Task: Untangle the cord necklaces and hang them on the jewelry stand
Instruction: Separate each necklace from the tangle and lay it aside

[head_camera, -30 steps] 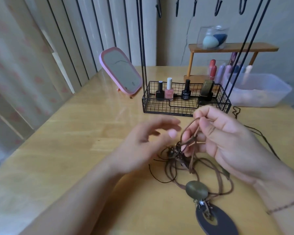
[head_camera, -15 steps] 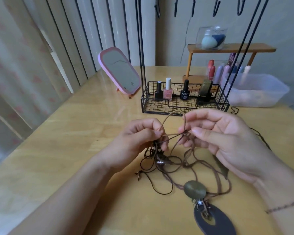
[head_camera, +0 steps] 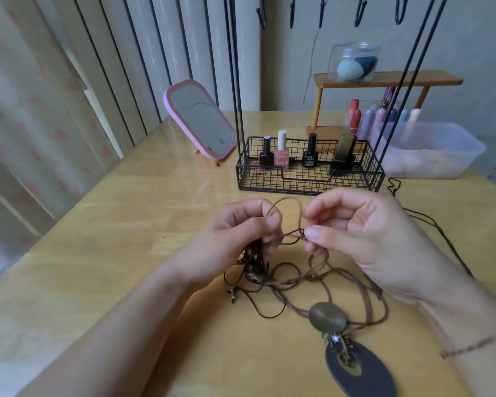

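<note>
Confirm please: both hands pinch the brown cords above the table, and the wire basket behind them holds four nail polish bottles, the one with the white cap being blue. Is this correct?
One detail is wrong. In the head view the white-capped bottle is pink, not blue. The rest holds: the left hand and right hand pinch the brown cords, and the wire basket holds four bottles.

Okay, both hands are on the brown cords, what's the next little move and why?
Probably ease the hands apart: the left hand grips the knotted bunch, the right hand pinches a strand beside the raised loop, and the cord necklaces still lie tangled on the table.
</note>
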Demonstrator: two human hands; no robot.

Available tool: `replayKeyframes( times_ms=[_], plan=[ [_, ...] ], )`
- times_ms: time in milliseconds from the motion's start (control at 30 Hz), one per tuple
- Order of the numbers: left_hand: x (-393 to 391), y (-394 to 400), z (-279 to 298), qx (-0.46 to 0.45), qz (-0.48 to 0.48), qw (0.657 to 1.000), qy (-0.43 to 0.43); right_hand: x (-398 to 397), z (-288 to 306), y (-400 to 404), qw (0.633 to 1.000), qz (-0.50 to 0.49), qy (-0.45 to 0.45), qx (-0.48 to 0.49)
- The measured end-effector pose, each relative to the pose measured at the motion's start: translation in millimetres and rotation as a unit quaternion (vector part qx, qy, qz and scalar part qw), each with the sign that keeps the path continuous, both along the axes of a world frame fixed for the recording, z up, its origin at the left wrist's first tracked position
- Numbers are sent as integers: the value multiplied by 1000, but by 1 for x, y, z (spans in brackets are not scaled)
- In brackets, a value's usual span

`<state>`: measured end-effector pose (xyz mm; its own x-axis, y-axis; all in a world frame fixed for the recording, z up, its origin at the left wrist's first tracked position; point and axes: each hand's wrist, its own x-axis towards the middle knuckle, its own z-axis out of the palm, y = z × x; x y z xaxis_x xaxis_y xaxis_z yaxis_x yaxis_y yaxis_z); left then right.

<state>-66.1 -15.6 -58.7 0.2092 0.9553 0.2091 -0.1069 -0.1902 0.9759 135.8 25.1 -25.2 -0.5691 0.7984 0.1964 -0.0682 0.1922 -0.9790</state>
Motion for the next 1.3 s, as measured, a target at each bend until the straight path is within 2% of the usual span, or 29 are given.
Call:
replayKeyframes(
  times_ms=[133,533,767,867,967,1133,1200,1300],
  plan=[
    [4,-3,3,30,-26,998,46,-3,-2,-1,1000,-8,-12,26],
    [8,1,0,64,67,996,-2,-9,-9,-8,991,-69,-67,91],
    [12,0,4,81,73,994,14,-10,-12,-2,990,-48,-19,132],
    [7,1,5,59,73,995,-43,-5,-11,2,982,-15,-34,185],
    [-2,2,8,55,102,990,-86,8,-8,9,962,-6,-98,257],
    [-15,0,17,34,92,975,-199,22,-4,14,953,80,-197,216],
    [-20,-1,19,18,68,962,-263,24,-7,14,939,91,-242,227],
    [-32,-1,18,-5,6,919,-393,25,-8,15,915,120,-281,263]
  ],
)
